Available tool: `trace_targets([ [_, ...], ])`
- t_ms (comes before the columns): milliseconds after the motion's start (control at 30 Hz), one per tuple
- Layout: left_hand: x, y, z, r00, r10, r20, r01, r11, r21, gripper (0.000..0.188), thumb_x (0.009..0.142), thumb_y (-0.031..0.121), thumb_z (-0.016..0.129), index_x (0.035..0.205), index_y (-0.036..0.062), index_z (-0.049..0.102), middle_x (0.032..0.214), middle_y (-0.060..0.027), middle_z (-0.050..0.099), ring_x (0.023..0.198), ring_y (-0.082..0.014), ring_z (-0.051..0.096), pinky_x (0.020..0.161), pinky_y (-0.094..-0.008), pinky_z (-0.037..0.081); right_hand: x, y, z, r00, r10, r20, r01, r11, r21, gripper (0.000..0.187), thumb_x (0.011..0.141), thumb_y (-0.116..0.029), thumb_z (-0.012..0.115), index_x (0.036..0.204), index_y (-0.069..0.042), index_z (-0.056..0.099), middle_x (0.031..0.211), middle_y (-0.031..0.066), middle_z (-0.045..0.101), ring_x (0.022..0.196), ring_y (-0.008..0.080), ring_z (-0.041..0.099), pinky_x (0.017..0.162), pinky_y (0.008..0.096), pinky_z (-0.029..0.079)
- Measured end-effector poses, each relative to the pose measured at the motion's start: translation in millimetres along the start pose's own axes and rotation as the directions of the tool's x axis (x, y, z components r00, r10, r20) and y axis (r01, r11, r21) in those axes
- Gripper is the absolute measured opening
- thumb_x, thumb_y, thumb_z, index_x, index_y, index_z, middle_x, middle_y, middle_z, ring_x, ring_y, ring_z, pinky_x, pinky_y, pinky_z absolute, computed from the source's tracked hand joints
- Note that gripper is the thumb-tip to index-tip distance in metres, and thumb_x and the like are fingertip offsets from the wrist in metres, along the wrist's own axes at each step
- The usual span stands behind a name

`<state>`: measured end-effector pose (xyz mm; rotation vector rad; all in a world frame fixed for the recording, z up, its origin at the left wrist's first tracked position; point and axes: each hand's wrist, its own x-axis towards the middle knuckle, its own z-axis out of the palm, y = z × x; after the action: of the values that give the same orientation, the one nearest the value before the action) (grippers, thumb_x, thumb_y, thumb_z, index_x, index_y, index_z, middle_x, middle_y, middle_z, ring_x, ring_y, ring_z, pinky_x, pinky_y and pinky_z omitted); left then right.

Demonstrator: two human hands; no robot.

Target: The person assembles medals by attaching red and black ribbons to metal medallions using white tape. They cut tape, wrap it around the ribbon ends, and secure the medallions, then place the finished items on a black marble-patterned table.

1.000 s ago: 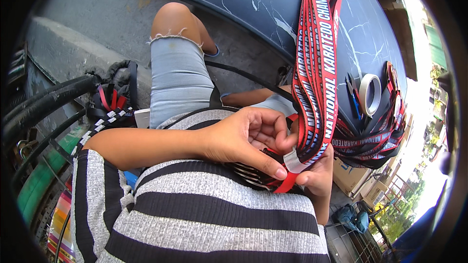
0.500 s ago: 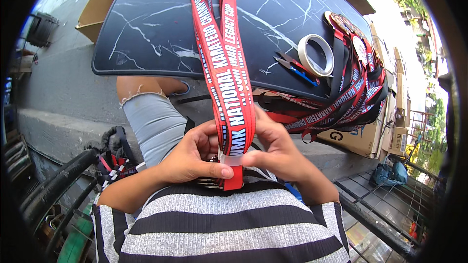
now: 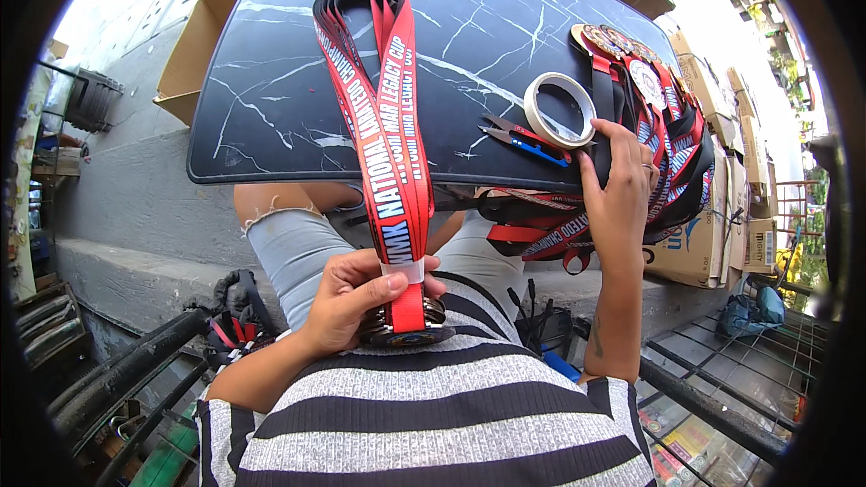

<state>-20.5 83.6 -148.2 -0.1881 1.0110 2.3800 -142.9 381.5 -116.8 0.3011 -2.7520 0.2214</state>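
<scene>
A bundle of red and black printed lanyards [image 3: 383,149] runs from the table down to my left hand [image 3: 352,298]. That hand is closed around its lower end, thumb over the front. A whitish band of tape [image 3: 404,271] wraps the straps there, and a stack of round medals [image 3: 410,329] hangs just below, seen edge-on against my striped shirt. My right hand [image 3: 621,171] is at the table's right side, thumb and fingers apart. Its fingertips meet the right edge of a roll of masking tape [image 3: 534,108]. Thread snips [image 3: 532,144] with a blue and red handle lie beside the roll.
More medals [image 3: 600,39] with tangled lanyards [image 3: 672,162] are heaped over the right edge of the black marbled table [image 3: 271,117]. Cardboard boxes [image 3: 695,252] stand at the right. Metal railings [image 3: 713,406] flank me, and an open carton [image 3: 194,54] sits behind the table's left side.
My right hand has left the taped end of the bundle and reached up to the tape roll. The left hand keeps its hold, and the medals have come into view. The whole view has shifted slightly.
</scene>
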Motion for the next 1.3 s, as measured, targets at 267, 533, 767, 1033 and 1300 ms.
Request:
trace_targets([
  [267,15,1,-5,0.999,0.018,0.035,-0.011,0.986,-0.169,0.034,0.093,0.033,0.057,0.106,0.0017,0.056,0.105,-0.0179,0.066,0.098,-0.0196,0.065,0.087,-0.0330,0.054,14,4,-3,0.978,-0.020,-0.206,0.065,0.974,0.217,0.013,0.087,-0.005,0.068,0.099,-0.008,0.072,0.089,0.0051,0.070,0.087,0.0213,0.062,0.088,0.0347,0.041],
  [533,10,8,-12,0.984,0.036,0.172,-0.038,0.999,0.008,0.029,0.079,0.025,0.070,0.088,0.0097,0.048,0.072,-0.0030,0.055,0.069,-0.0121,0.057,0.097,-0.0291,0.045,25,-40,-74,0.920,-0.266,-0.287,0.350,0.887,0.301,0.019,0.078,0.015,0.065,0.091,0.002,0.068,0.087,0.0122,0.063,0.080,0.0262,0.062,0.072,0.0352,0.050],
  [767,2,12,5,0.978,0.094,0.188,-0.107,0.993,0.057,0.049,0.083,0.007,0.069,0.130,0.0015,0.055,0.084,0.0006,0.052,0.081,-0.0064,0.054,0.077,-0.0221,0.043,14,-95,-84,0.777,-0.565,0.278,0.198,0.638,0.744,0.025,0.071,0.009,0.070,0.092,-0.005,0.073,0.083,0.0100,0.060,0.072,0.0227,0.062,0.059,0.0319,0.049],
  [1033,0,4,-2,0.938,-0.090,0.336,0.036,0.986,0.161,0.046,0.083,0.004,0.066,0.129,0.0004,0.058,0.133,-0.0127,0.061,0.090,-0.0083,0.055,0.081,-0.0248,0.045,23,-106,-42,0.924,-0.381,0.034,0.198,0.551,0.810,0.026,0.083,0.009,0.068,0.106,0.001,0.063,0.091,0.0121,0.064,0.075,0.0169,0.065,0.067,0.0271,0.053],
  [1300,0,0,-7,0.946,-0.068,0.318,0.004,0.980,0.199,0.044,0.083,0.000,0.066,0.127,0.0032,0.063,0.128,-0.0189,0.063,0.092,-0.0143,0.060,0.078,-0.0263,0.047,49,-51,-29,0.963,-0.175,-0.203,0.262,0.461,0.848,0.035,0.086,0.016,0.061,0.096,-0.006,0.036,0.092,0.0125,0.059,0.083,0.0130,0.057,0.078,0.0254,0.049],
])
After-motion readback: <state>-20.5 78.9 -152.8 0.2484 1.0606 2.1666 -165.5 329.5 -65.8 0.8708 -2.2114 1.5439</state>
